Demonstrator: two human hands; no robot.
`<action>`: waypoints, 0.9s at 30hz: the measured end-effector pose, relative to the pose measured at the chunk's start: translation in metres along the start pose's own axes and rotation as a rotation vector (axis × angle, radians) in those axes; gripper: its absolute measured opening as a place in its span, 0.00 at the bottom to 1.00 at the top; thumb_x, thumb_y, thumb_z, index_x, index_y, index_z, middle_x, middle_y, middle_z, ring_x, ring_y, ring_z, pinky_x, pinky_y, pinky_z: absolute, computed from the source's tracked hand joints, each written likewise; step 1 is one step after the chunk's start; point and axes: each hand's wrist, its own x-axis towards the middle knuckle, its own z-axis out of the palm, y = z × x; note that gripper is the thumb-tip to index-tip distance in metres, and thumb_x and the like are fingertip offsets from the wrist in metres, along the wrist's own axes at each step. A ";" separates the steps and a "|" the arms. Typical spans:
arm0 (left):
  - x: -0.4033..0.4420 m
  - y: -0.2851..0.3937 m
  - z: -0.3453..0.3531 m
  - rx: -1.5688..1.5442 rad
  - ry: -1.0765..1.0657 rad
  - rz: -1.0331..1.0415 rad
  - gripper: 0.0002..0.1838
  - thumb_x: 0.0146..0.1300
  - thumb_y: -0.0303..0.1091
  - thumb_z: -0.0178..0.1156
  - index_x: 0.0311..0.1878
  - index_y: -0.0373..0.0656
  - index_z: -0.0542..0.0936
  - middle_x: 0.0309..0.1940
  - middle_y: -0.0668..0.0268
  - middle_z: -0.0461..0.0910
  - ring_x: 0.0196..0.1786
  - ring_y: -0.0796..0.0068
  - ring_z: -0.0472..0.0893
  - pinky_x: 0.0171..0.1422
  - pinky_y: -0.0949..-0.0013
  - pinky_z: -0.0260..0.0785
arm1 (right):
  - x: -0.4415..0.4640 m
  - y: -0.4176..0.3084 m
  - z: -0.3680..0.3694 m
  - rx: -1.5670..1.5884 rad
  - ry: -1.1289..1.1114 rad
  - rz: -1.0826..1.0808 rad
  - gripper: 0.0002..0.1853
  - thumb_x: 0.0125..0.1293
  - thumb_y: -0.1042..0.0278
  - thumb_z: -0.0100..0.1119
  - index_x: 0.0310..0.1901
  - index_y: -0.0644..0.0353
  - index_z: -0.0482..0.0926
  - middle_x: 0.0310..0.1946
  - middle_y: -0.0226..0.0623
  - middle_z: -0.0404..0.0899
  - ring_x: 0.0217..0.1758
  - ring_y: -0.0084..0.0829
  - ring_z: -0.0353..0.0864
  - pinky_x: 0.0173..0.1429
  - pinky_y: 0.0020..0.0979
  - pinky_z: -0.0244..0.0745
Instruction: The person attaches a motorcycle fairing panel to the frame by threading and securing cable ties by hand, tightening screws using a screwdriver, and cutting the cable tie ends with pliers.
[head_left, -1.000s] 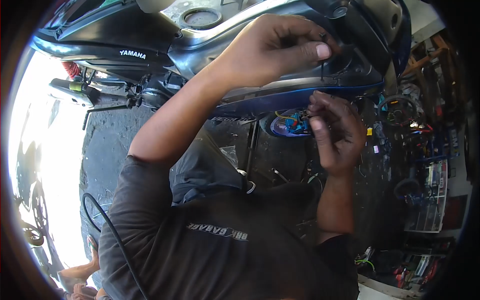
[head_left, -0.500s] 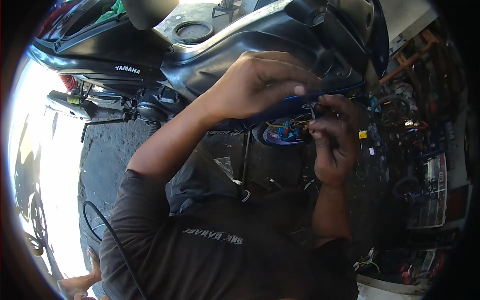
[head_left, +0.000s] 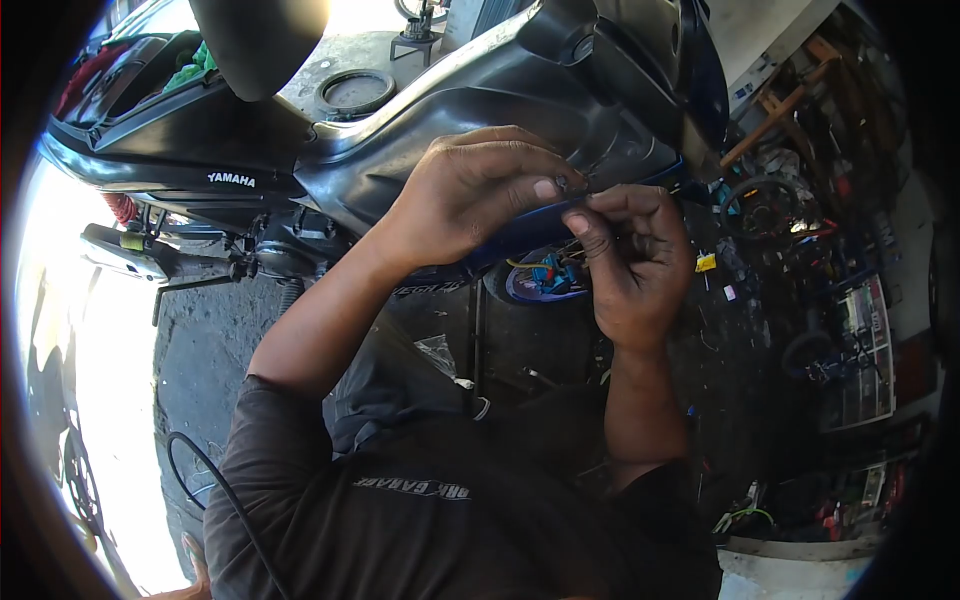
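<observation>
My left hand point(head_left: 475, 190) pinches a small dark part point(head_left: 565, 184) between thumb and fingertips, in front of the dark motorcycle body panel point(head_left: 480, 115). Just right of it, nearly touching, my right hand point(head_left: 640, 255) has its thumb and index finger brought together. Whatever lies between those fingertips is too small and dark to make out. Both hands are over the blue lower edge of the panel.
A round mirror or similar dark shape point(head_left: 262, 45) juts in at the top. Behind the motorcycle lies a tire point(head_left: 355, 92). A blue-rimmed wheel point(head_left: 530, 283) is below the hands. Tools and parts point(head_left: 845, 515) clutter the right side. A black cable point(head_left: 215, 465) hangs at left.
The view has shifted, showing more of the motorcycle's rear. The hands have come together. A thin dark rod seen earlier, first at my left hand and then at my right fingertips, is no longer distinct.
</observation>
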 end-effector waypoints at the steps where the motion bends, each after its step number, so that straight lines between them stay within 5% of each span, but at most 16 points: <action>1: 0.000 0.000 0.000 -0.001 0.002 0.001 0.08 0.67 0.33 0.66 0.45 0.41 0.88 0.43 0.60 0.88 0.49 0.60 0.86 0.55 0.61 0.78 | 0.000 0.001 -0.001 0.013 0.004 0.014 0.11 0.65 0.85 0.67 0.45 0.64 0.77 0.38 0.32 0.82 0.41 0.17 0.82 0.46 0.19 0.77; 15: 0.003 0.002 -0.005 0.036 -0.063 0.074 0.08 0.64 0.30 0.67 0.45 0.40 0.88 0.42 0.57 0.86 0.47 0.59 0.86 0.52 0.61 0.79 | 0.011 -0.004 0.001 0.163 -0.019 -0.010 0.12 0.65 0.84 0.67 0.48 0.65 0.77 0.38 0.34 0.84 0.41 0.19 0.83 0.48 0.19 0.77; 19: 0.005 0.008 -0.011 0.017 -0.121 0.067 0.07 0.66 0.30 0.67 0.45 0.39 0.87 0.38 0.59 0.86 0.43 0.64 0.87 0.49 0.65 0.78 | 0.014 -0.014 0.004 -0.065 -0.063 -0.100 0.13 0.65 0.84 0.68 0.50 0.69 0.80 0.40 0.39 0.86 0.44 0.22 0.85 0.50 0.22 0.79; 21: 0.002 0.017 -0.008 -0.266 -0.092 -0.325 0.07 0.68 0.31 0.66 0.42 0.37 0.86 0.32 0.63 0.86 0.39 0.74 0.86 0.46 0.69 0.77 | 0.014 -0.013 0.005 -0.141 -0.038 -0.163 0.13 0.64 0.84 0.68 0.50 0.69 0.81 0.40 0.41 0.87 0.44 0.23 0.85 0.50 0.23 0.79; 27: 0.007 0.040 -0.003 -0.108 -0.029 -0.331 0.06 0.68 0.29 0.64 0.39 0.35 0.81 0.30 0.67 0.84 0.39 0.81 0.85 0.43 0.75 0.76 | 0.019 -0.009 0.005 -0.182 -0.023 -0.322 0.07 0.63 0.85 0.68 0.42 0.68 0.83 0.40 0.40 0.87 0.41 0.26 0.86 0.48 0.26 0.81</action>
